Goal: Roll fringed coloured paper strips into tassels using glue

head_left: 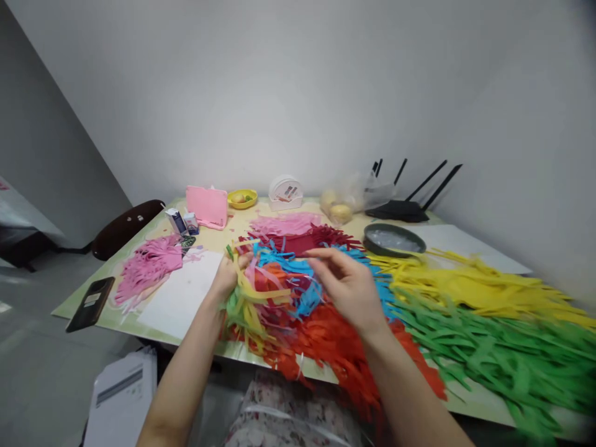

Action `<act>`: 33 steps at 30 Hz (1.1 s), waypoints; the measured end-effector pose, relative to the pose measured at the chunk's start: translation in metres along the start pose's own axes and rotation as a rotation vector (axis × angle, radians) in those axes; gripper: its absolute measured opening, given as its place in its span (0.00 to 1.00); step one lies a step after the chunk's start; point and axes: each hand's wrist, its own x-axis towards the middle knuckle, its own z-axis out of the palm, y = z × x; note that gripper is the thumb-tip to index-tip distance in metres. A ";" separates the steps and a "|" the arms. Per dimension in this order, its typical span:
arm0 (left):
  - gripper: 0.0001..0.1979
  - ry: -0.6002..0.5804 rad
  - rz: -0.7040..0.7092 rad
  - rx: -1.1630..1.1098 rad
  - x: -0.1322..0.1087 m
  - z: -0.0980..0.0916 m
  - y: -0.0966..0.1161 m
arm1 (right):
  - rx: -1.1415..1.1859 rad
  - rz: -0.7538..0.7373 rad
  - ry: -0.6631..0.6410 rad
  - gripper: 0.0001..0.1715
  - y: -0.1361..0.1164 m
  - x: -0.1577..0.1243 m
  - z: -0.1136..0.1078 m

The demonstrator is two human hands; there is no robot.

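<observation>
Head view: your left hand (229, 274) clamps 1 seemingly unfinished, multicoloured fabric-strip bundle (250, 299); right hand (347, 284), grip unclear; loose green fabric strips (503, 347) remain.

A plain pale grey wall (298, 93) fills the far side and runs on to the right; at the left stands a darker grey wall section (46, 124), its edge slanting; below it spreads a grey floor (37, 329) with a pale glint at the far left; a cream-topped table (212, 237) with a greenish border meets the wall; a dark brown, rounded chair (128, 230) stands beside its left end; the light is soft.
</observation>
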 end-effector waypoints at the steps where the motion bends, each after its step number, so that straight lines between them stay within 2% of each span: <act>1: 0.16 -0.028 -0.006 -0.007 -0.003 0.003 -0.002 | -0.052 -0.020 -0.043 0.12 -0.003 -0.002 0.007; 4: 0.19 -0.073 -0.028 -0.052 -0.011 0.011 -0.005 | -0.144 -0.061 -0.110 0.14 -0.007 -0.005 0.021; 8: 0.22 -0.053 -0.039 -0.055 -0.016 0.018 -0.007 | -0.182 -0.067 -0.142 0.14 -0.006 -0.003 0.028; 15: 0.17 -0.092 0.049 0.050 -0.020 0.020 -0.006 | -0.161 -0.049 -0.152 0.15 -0.001 -0.002 0.031; 21: 0.14 -0.060 0.123 0.252 -0.020 0.021 -0.005 | -0.118 0.001 -0.169 0.14 0.000 0.000 0.030; 24: 0.10 -0.135 0.183 0.367 -0.022 0.024 -0.001 | 0.034 0.084 -0.219 0.15 0.006 0.004 0.030; 28: 0.07 -0.250 0.219 0.468 -0.021 0.027 0.001 | 0.307 0.224 -0.317 0.23 0.015 0.010 0.029; 31: 0.05 -0.275 0.203 0.522 -0.018 0.028 -0.003 | 0.245 0.268 -0.339 0.20 0.017 0.014 0.025; 33: 0.04 -0.290 0.190 0.545 -0.015 0.029 -0.005 | 0.079 0.186 -0.271 0.16 0.016 0.016 0.023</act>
